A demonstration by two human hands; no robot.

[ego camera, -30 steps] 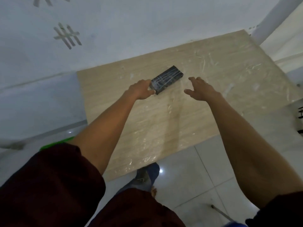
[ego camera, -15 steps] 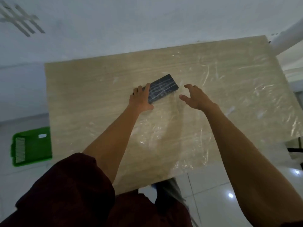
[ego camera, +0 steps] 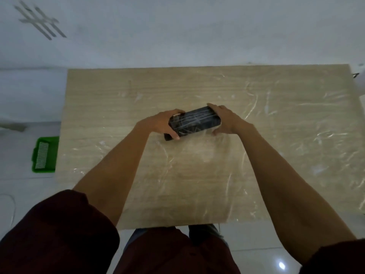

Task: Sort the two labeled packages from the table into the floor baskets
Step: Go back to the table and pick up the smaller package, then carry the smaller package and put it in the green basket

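Observation:
A dark, plastic-wrapped rectangular package (ego camera: 194,121) sits near the middle of the light wooden table (ego camera: 276,155). My left hand (ego camera: 164,123) grips its left end, thumb over the near edge. My right hand (ego camera: 225,119) holds its right end, fingers curled over the top. I see no label on it in this dim light. Only this one package is in view. A green floor basket (ego camera: 44,155) stands left of the table, partly hidden by the table's edge.
The table is covered with wrinkled clear film. A white wall runs along its far edge. Glossy white floor tiles (ego camera: 276,254) lie below the near edge, where my legs and shoes show. A white post stands at the far right corner.
My right hand closed in from the right and took the package's right end. My left hand shifted its grip on the left end. The view swung level, bringing the green basket further into sight.

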